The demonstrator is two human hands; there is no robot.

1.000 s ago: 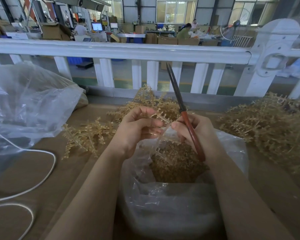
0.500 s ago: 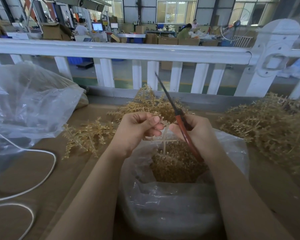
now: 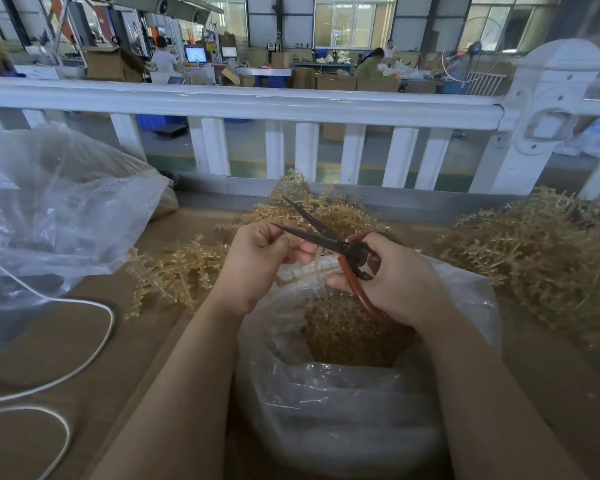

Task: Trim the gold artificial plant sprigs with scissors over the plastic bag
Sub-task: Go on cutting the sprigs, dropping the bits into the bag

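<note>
Holding centre frame: left hand (image 3: 257,265), fingers curled, pinching one pale gold sprig (image 3: 312,271) above the open plastic bag (image 3: 343,403). Right hand (image 3: 395,282), fingers curled through the red handles of the scissors (image 3: 326,237); dark blades parted, tips pointing to the upper left, crossing just over the left hand's fingers. Bag contents: gold trimmings (image 3: 347,330) heaped inside, directly below both hands. Loose gold sprigs (image 3: 174,271) on the brown bench (image 3: 84,341) left of the hands; a larger pile (image 3: 541,258) at right of frame. Second clear bag (image 3: 59,209), crumpled, at upper left. White cable (image 3: 94,348) looping across lower left. White railing (image 3: 257,102) spanning the upper frame.
</note>
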